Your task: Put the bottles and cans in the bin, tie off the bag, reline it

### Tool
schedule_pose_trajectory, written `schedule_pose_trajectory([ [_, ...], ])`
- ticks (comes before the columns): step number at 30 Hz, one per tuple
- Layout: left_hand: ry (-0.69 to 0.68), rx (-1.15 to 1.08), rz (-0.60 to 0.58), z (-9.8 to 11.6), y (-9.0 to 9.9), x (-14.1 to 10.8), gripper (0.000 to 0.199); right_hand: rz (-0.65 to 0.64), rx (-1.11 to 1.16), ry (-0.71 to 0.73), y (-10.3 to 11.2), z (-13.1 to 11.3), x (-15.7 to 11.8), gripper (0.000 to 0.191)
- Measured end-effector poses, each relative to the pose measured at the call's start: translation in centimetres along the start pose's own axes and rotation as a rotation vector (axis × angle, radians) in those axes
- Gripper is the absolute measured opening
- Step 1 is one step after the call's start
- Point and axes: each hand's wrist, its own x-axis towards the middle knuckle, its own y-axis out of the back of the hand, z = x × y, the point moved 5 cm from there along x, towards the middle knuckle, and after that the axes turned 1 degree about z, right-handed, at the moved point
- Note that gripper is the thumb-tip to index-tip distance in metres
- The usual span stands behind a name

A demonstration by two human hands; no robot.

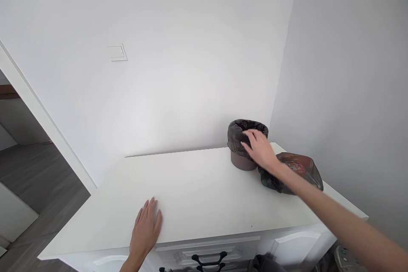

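A small round bin [242,162], brownish grey and lined with a black plastic bag [236,138], stands upright at the back right of the white cabinet top. My right hand [259,148] is over the near right side of its rim, fingers apart and holding nothing. Under my right forearm lies a dark plastic packet [306,168] with a red print, partly hidden by the arm. My left hand [145,225] rests flat on the cabinet top near its front edge, fingers stretched out.
The white cabinet top [185,191] has drawers with black handles [209,259] below its front edge. Behind it is a white wall with a switch [117,52]. A doorway with grey flooring [28,191] is at the left; a side wall stands at the right.
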Motion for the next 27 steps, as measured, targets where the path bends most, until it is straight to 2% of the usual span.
schedule_pose_trajectory([
  [1, -0.009, 0.009, 0.0, 0.0, -0.1, -0.1, 0.06, 0.034, 0.095, 0.051, -0.9, -1.3, -2.3, 0.045],
  [3, -0.027, 0.022, 0.002, -0.1, -0.4, -0.1, 0.059, -0.077, 0.239, 0.152, -4.3, -3.8, -7.4, 0.044],
  [6, -0.039, 0.034, -0.036, 0.0, -1.0, 0.2, 0.061, -0.303, 0.366, 0.107, -10.4, -5.6, -14.4, 0.055],
  [8, -0.041, 0.042, -0.094, 0.3, -1.4, 0.6, 0.063, -0.373, 0.392, 0.039, -13.3, -6.0, -17.1, 0.06],
  [10, -0.037, 0.051, -0.121, 0.8, -1.5, 0.9, 0.064, -0.369, 0.382, -0.049, -14.8, -6.0, -18.1, 0.06],
  [13, -0.009, 0.06, -0.074, 1.6, -1.4, 0.9, 0.063, -0.339, 0.329, -0.11, -15.3, -6.3, -17.9, 0.064],
  [16, 0.007, 0.069, -0.039, 1.9, -1.3, 0.4, 0.062, -0.33, 0.287, -0.094, -15.2, -6.7, -17.7, 0.066],
  [27, -0.014, 0.105, 0.021, 2.2, -1.1, -0.3, 0.058, -0.238, 0.274, -0.076, -16.1, -6.2, -18.5, 0.059],
])
